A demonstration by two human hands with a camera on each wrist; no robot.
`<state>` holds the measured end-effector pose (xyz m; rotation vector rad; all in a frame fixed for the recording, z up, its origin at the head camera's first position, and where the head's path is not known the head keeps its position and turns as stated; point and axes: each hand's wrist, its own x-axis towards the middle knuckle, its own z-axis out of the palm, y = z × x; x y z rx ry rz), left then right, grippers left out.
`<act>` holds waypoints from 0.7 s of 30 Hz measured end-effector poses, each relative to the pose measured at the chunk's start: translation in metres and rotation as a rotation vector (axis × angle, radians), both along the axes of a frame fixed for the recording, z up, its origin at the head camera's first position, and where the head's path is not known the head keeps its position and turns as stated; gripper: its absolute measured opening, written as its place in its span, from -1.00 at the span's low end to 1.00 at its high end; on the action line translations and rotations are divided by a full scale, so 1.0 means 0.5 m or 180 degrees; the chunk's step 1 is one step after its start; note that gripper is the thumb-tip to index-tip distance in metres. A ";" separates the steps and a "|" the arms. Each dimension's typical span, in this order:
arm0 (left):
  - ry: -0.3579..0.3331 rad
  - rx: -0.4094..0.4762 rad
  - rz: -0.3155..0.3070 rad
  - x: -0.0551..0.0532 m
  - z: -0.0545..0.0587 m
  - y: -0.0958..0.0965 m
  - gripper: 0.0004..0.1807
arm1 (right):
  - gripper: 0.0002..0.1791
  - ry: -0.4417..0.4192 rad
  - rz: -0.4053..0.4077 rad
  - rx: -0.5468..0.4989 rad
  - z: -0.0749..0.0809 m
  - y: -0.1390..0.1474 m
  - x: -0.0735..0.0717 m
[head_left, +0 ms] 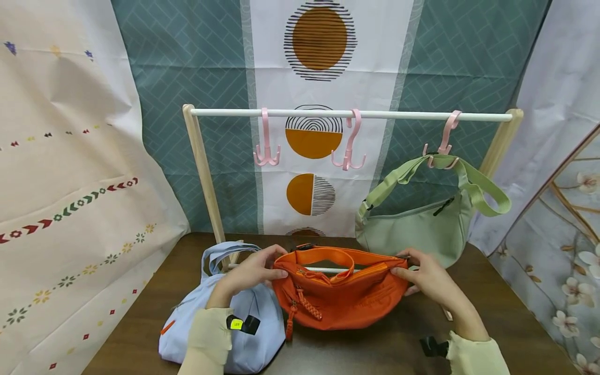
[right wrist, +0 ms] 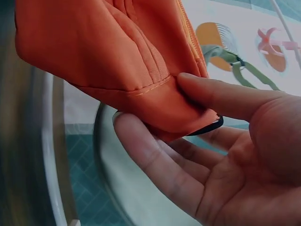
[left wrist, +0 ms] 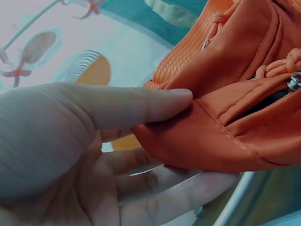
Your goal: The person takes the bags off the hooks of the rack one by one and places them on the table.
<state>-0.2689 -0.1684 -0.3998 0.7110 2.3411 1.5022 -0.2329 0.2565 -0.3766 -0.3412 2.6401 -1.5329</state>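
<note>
An orange waist bag (head_left: 342,307) with braided zipper pulls is held level above the table in the head view. My left hand (head_left: 257,270) pinches its left end, thumb on the front and fingers behind; the left wrist view shows this hand (left wrist: 108,141) close up. At the bag's right end my right hand (head_left: 424,273) pinches the corner, and in the right wrist view the thumb of that hand (right wrist: 221,141) presses the orange fabric (right wrist: 94,52). A light blue bag (head_left: 248,317) lies on the table beside the left forearm, partly covered by it.
Behind stands a rack with a white rail (head_left: 309,113) and wooden legs. Two pink hooks, a left hook (head_left: 267,140) and a middle hook (head_left: 350,140), hang bare. From the right hook (head_left: 447,135) hangs a green shoulder bag (head_left: 417,229). The table (head_left: 136,312) is dark wood.
</note>
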 end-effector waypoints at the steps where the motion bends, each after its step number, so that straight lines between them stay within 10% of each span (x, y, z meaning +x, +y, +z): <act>1: -0.0028 -0.0026 0.0008 -0.001 -0.005 0.003 -0.60 | -0.53 -0.0023 0.0012 0.0039 -0.004 0.000 -0.001; 21: 0.0285 -0.0623 0.0269 -0.010 -0.040 0.046 -0.75 | -0.71 -0.0051 -0.0192 0.0783 -0.042 -0.006 -0.016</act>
